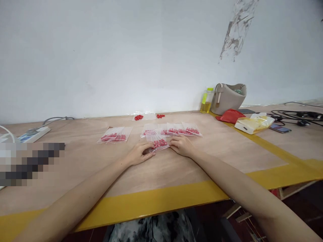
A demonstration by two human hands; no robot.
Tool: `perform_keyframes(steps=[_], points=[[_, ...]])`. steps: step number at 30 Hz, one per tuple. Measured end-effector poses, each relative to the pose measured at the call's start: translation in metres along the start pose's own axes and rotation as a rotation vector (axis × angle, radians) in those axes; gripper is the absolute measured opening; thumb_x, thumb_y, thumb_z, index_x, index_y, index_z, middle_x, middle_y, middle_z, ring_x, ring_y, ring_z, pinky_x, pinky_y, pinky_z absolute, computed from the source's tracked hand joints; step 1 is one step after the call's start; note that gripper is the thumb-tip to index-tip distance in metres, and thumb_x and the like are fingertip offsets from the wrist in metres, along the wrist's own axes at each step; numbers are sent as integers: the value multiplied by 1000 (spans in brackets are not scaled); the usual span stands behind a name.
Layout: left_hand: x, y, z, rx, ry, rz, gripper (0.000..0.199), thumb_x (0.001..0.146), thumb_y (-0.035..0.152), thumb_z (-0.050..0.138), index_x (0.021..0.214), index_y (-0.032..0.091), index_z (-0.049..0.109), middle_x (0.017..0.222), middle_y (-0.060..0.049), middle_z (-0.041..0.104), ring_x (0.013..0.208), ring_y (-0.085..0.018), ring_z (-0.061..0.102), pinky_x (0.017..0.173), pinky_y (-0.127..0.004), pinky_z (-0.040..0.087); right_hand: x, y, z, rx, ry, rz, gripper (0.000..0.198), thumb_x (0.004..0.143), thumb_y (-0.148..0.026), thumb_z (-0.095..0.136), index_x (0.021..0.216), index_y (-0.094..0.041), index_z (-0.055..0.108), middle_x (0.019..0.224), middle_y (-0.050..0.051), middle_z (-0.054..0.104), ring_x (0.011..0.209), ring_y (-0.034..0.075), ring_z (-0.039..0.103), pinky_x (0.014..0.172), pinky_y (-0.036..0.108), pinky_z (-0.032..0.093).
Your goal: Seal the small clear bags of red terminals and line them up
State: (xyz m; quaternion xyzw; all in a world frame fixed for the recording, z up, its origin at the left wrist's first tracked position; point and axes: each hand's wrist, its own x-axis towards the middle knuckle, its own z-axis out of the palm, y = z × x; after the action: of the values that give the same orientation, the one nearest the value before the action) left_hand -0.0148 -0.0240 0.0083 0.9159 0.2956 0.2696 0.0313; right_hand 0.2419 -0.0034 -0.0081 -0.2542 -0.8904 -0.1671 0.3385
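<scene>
A small clear plastic bag (158, 144) holding several red pieces lies on the table between my two hands. My left hand (140, 153) has its fingers and thumb at the bag's left edge, closed on it. At the bag's right edge, the bent fingers of my right hand (183, 145) press together on the plastic. Just behind is a row of overlapping bags with red pieces (178, 131). Another overlapping group of such bags (113, 137) lies to the left. The red pieces are too small to name.
Near the wall are loose red pieces (138, 117), some on clear plastic. To the right stand a bottle (206, 101) and a grey bag (228, 99), beside a red packet (230, 116), a yellow-white packet (254, 123), a phone (280, 128) and black cables. A power strip (37, 133) lies left.
</scene>
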Motion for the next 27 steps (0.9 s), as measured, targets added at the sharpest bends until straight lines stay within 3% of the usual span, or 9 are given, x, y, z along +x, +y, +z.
perform_keyframes(steps=[4,8,13,17,22,27], points=[[-1,1,1,27,18,-55,29,82,40,54,102,20,56,92,-3,63,75,-14,59,67,-26,48,1,-3,-4,-159,-24,-63,20,87,-19,46,73,-18,60,74,3,64,69,13,56,70,28,35],[-3,0,2,139,72,1,29,82,39,53,104,19,55,85,-4,62,73,-15,58,67,-27,48,4,-7,-6,-176,-42,-83,20,87,-15,43,75,-17,59,75,3,64,69,13,55,72,29,32],[-4,0,5,332,209,171,22,85,26,48,104,18,56,97,-7,62,87,-16,60,77,-28,50,5,-14,-7,-13,-14,67,12,84,-17,48,74,-17,56,72,2,63,70,14,55,73,30,30],[-6,-1,7,429,289,263,15,87,21,45,88,19,60,92,-4,64,81,-13,62,73,-24,50,6,-19,-9,116,-71,141,14,84,-19,50,70,-17,53,68,0,60,69,13,54,76,30,30],[-7,-1,4,390,161,204,20,88,21,42,81,17,60,86,-4,64,74,-13,61,69,-24,50,6,-19,-17,186,-146,152,13,82,-20,54,69,-18,53,69,-1,59,70,13,53,72,28,32],[-12,8,-6,148,28,117,16,86,20,43,80,17,58,82,-3,62,73,-12,58,67,-22,47,6,-22,-28,178,-209,109,6,77,-21,58,71,-19,57,74,0,61,79,15,53,78,31,30]])
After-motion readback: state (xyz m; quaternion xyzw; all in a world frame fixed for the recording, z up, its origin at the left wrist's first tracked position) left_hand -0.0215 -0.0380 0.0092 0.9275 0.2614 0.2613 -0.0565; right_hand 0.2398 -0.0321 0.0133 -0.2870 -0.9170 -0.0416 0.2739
